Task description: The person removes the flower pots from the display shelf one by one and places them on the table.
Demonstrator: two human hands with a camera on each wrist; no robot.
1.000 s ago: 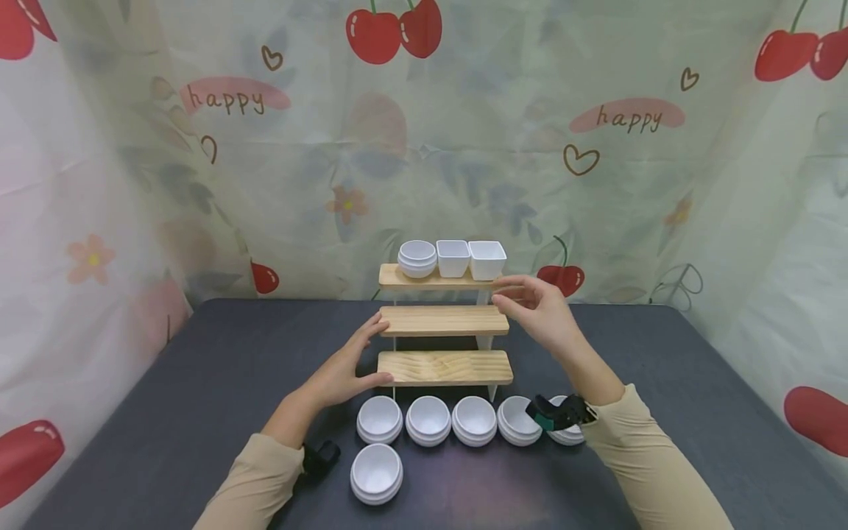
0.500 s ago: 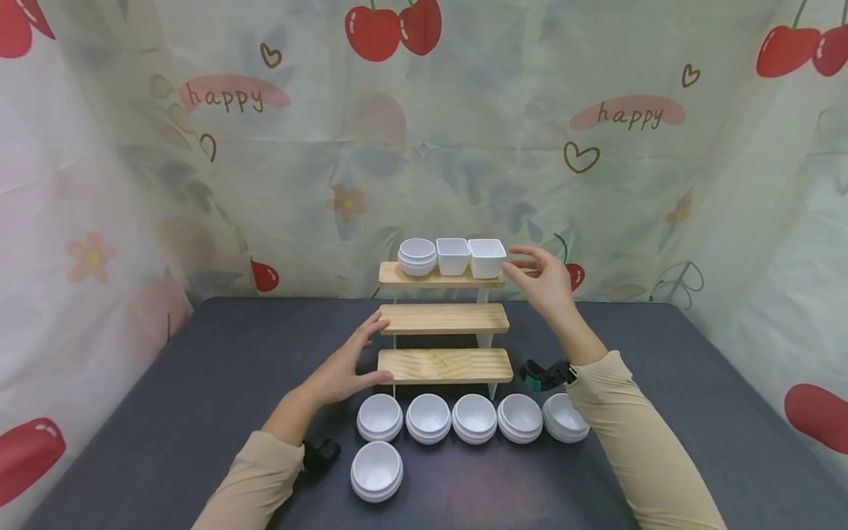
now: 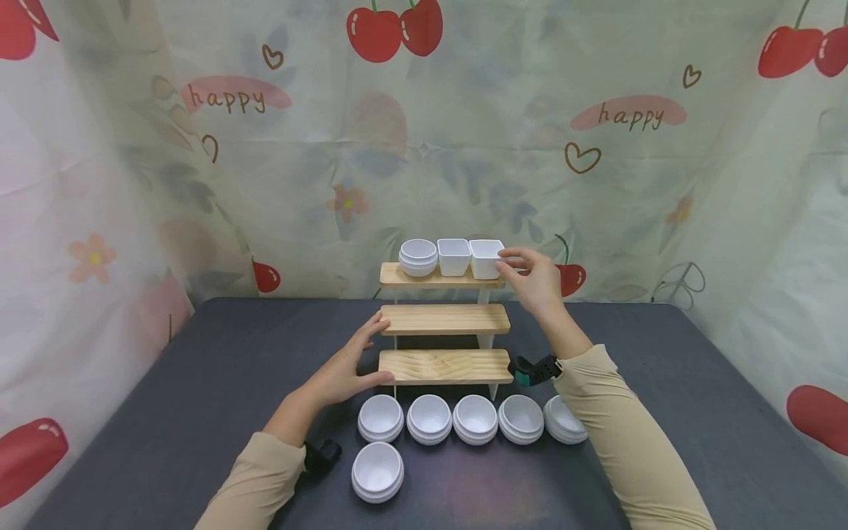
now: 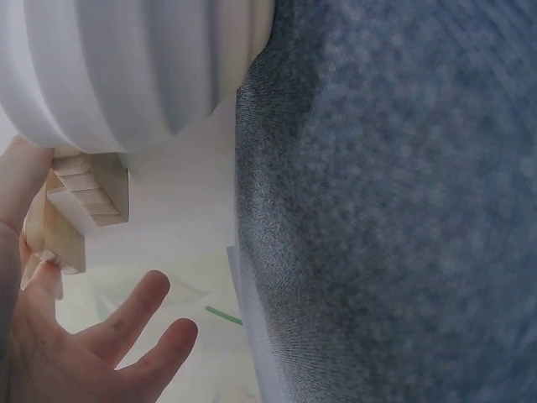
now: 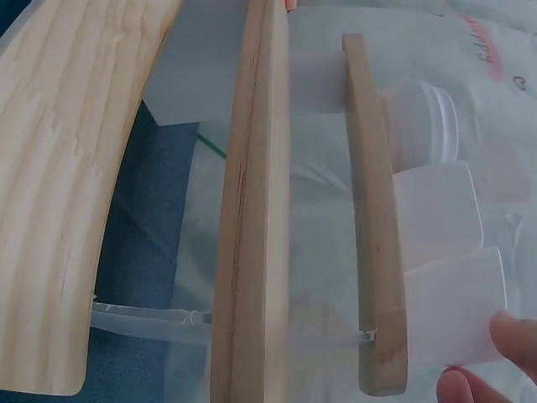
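A three-tier wooden stand (image 3: 445,320) carries a round white bowl (image 3: 418,258), a square white cup (image 3: 453,258) and another square cup (image 3: 486,259) in a row on its top shelf. My right hand (image 3: 534,282) touches the right side of the rightmost square cup with thumb and fingertips, not wrapped round it; in the right wrist view its fingertips (image 5: 516,336) lie at that cup's outer edge. At the stand's left end, my left hand (image 3: 344,368) is spread, the thumb against the bottom shelf and fingers by the middle one.
Several round white bowls stand in a row before the stand, among them one in the middle (image 3: 475,419). One more bowl (image 3: 377,471) sits nearer me on the left. The right sleeve (image 3: 629,434) partly covers the row's last bowl. A patterned cloth (image 3: 424,169) hangs behind the dark table (image 3: 265,346).
My right hand has risen from the top shelf's right end to the rightmost square cup, then moved left against it. That cup has shifted slightly left. The left hand has stayed put.
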